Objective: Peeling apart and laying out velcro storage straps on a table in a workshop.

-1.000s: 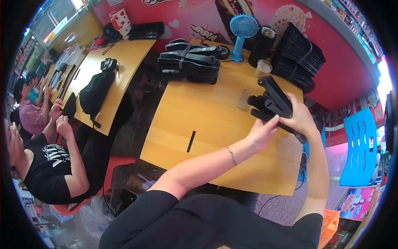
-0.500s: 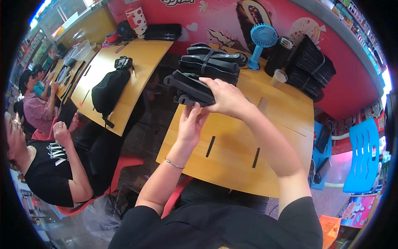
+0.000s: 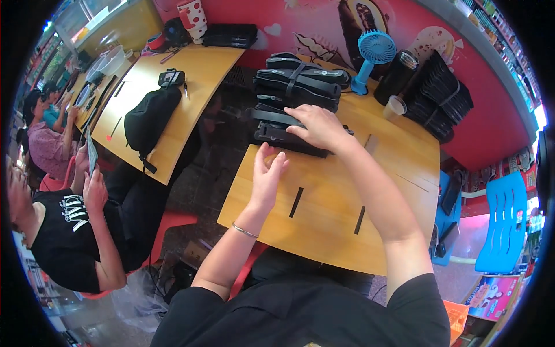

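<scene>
A flat bundle of folded black straps [image 3: 289,136] lies at the far left edge of the wooden table [image 3: 341,179]. My right hand [image 3: 318,128] rests over its top and right end, fingers stretched and thumb apart. Just in front of the bundle, my left hand [image 3: 269,179] is raised with its fingers spread and nothing in them. Right behind lies a taller stack of similar black bundles [image 3: 298,84], with a band around it. Part of the nearer bundle is hidden under my right hand.
Behind the stack stand a blue fan [image 3: 370,58], a black flask [image 3: 396,77], a clear cup [image 3: 395,108] and a banded black pile [image 3: 442,95]. Left of me a person [image 3: 63,231] sits by another table with a black bag [image 3: 151,118]. A blue chair [image 3: 502,222] stands at the right.
The strap bundle, tilted up in both my hands before, now lies flat by the stack. My left hand has let go and opened. The person at left now holds up a thin sheet.
</scene>
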Available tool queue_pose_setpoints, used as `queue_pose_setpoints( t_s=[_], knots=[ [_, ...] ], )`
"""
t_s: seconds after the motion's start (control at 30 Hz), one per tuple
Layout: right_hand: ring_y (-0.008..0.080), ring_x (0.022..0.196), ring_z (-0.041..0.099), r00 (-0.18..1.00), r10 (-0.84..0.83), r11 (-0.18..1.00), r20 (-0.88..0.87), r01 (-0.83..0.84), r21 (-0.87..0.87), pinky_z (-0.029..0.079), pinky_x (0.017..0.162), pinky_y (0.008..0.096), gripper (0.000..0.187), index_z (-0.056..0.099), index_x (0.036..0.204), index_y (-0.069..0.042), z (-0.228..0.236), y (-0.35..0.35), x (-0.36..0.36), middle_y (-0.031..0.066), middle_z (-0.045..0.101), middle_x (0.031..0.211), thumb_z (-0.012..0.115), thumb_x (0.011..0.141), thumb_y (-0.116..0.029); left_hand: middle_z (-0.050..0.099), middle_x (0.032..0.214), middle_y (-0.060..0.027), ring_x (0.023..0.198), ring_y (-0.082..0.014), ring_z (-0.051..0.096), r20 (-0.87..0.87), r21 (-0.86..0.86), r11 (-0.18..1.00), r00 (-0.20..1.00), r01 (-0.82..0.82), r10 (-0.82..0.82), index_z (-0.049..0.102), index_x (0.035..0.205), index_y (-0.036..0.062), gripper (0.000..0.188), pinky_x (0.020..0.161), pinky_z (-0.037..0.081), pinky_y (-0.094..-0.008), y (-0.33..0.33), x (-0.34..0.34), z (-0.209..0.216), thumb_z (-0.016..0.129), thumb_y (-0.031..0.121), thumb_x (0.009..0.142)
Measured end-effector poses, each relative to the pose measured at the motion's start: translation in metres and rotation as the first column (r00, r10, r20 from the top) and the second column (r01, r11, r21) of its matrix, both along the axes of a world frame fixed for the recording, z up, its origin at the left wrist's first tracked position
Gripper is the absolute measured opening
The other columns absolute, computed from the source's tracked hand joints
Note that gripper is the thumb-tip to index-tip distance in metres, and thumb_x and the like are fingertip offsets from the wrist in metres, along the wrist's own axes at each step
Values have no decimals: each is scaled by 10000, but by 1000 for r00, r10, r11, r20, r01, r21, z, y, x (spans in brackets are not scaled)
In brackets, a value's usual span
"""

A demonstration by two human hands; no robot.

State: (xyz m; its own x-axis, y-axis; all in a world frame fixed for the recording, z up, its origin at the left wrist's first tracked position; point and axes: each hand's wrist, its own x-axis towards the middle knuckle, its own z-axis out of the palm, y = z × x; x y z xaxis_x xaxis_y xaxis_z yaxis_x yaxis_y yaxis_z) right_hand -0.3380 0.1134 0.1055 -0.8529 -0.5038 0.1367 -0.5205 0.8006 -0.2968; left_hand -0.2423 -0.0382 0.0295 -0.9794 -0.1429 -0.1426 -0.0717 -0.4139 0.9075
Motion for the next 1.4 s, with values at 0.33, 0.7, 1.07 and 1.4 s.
queue_pose_setpoints(
  t_s=[0.33,0.7,1.07,1.4],
  knots=[
    [214,963,574,957,6,997,-291,-28,-70,459,764,369,339,659,1107,-132,0,2,23,46,615,988,674,817,-307,442,1156,-131,1110,-274,434,-584,-756,413,808,-507,-77,552,1126,57,436,935,362,-381,-11,-14,24,747,141,745],
    [288,868,633,970,-127,956,-207,64,-286,501,694,424,214,588,1011,-98,18,-6,33,91,649,898,576,899,-280,501,963,-74,937,-258,510,-605,-791,230,780,-566,-162,629,862,110,263,799,390,-383,-20,-31,19,805,178,678],
    [319,877,636,995,-92,989,-33,88,-121,497,718,435,262,546,1067,-83,47,-5,59,119,660,946,559,912,-295,376,1391,-131,1315,-358,315,-711,-698,206,698,-686,-89,304,1409,79,1138,1072,234,-475,-20,-41,49,909,341,481],
    [304,783,658,989,-137,974,-50,143,175,520,666,413,230,543,958,-51,91,-22,96,123,662,838,581,895,-269,526,1251,-44,1229,-220,442,-517,-834,281,850,-474,-101,202,1482,107,1208,1068,213,-515,-34,-58,14,887,354,518]
  ],
)
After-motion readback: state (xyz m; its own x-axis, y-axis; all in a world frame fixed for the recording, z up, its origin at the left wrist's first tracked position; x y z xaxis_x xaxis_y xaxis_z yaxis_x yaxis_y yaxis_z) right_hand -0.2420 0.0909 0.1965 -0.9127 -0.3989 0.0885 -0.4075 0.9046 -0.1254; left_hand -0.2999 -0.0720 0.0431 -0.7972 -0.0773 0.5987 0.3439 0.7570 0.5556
